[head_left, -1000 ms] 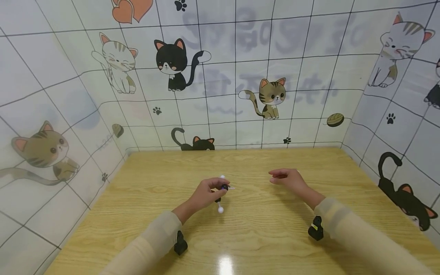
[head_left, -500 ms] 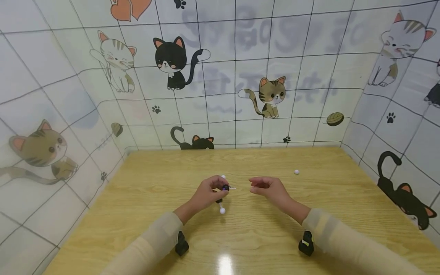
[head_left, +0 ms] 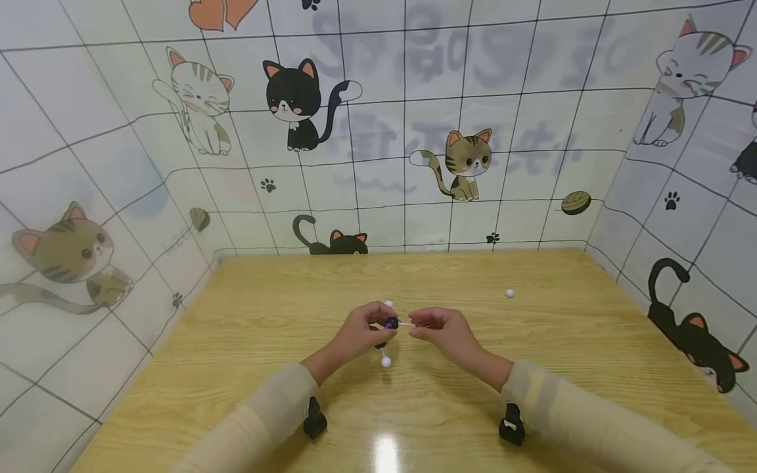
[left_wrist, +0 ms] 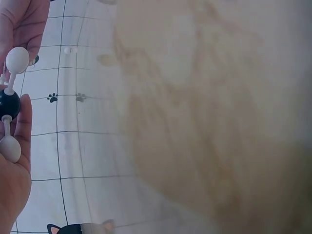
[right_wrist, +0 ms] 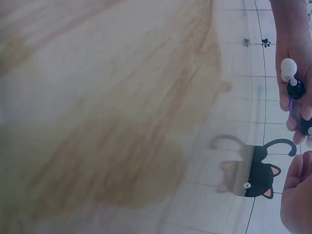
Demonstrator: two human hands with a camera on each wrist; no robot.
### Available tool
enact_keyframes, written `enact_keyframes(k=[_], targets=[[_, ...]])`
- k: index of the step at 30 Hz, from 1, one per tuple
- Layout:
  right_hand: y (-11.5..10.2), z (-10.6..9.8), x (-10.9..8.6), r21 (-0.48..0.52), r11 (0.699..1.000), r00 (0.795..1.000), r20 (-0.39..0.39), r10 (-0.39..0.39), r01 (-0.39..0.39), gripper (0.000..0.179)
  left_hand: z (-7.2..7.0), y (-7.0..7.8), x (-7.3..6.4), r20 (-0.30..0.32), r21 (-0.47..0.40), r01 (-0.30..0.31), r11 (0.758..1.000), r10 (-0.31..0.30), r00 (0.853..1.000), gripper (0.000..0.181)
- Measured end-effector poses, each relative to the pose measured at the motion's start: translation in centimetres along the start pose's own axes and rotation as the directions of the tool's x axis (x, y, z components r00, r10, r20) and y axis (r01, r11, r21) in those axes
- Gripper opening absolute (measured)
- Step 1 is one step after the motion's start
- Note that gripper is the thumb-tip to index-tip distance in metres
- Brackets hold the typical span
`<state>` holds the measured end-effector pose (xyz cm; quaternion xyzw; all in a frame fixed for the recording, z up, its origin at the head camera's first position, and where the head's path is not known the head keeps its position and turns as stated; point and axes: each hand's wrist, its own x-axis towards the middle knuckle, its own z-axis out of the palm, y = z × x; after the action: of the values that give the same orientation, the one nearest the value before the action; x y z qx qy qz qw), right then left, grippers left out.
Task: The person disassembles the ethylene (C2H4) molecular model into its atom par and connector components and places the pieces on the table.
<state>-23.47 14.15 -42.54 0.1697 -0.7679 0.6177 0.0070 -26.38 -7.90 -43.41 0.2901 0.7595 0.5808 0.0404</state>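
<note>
A ball-and-stick molecule model (head_left: 391,323) has black balls, white balls and a purple link. My left hand (head_left: 361,332) holds it near the middle of the table, thumb and fingers around a black ball. One white ball (head_left: 386,362) sticks out below that hand. From the model's right side a thin white connector stick (head_left: 405,323) points at my right hand (head_left: 446,334), whose thumb and fingertips pinch its end. In the left wrist view a black ball (left_wrist: 9,103) sits between white ends. The right wrist view shows two black balls joined by a purple link (right_wrist: 291,106).
A loose white ball (head_left: 510,293) lies on the wooden table (head_left: 284,282) toward the back right. Sheets printed with cats and a grid (head_left: 378,131) enclose the back and both sides of the table.
My right hand has moved left and a little nearer, up to the connector stick. The loose white ball now shows where that hand was. My left hand has shifted slightly right with the model.
</note>
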Motion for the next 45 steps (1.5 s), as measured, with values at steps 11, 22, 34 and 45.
enact_keyframes(k=[11,22,34,45], targets=[[-0.2,1.0,0.1,0.012,1.0,1.0,0.0,0.0,0.0,0.021,0.2,0.0,-0.2,0.002,-0.004,-0.021,1.0,0.021,1.0,0.02],[-0.2,1.4,0.4,-0.032,0.997,0.997,-0.05,0.065,-0.067,0.017,0.1,0.3,-0.4,-0.011,0.017,-0.031,0.999,0.031,0.999,0.02],[-0.5,1.4,0.4,-0.055,0.997,0.995,-0.087,0.055,-0.06,0.016,0.0,0.6,-0.6,-0.02,0.0,-0.052,0.999,0.052,0.998,0.018],[0.1,-2.4,0.4,-0.072,0.991,0.985,-0.144,0.099,-0.11,0.019,-1.7,-0.1,-1.3,-0.077,0.002,-0.017,1.0,0.017,0.997,0.019]])
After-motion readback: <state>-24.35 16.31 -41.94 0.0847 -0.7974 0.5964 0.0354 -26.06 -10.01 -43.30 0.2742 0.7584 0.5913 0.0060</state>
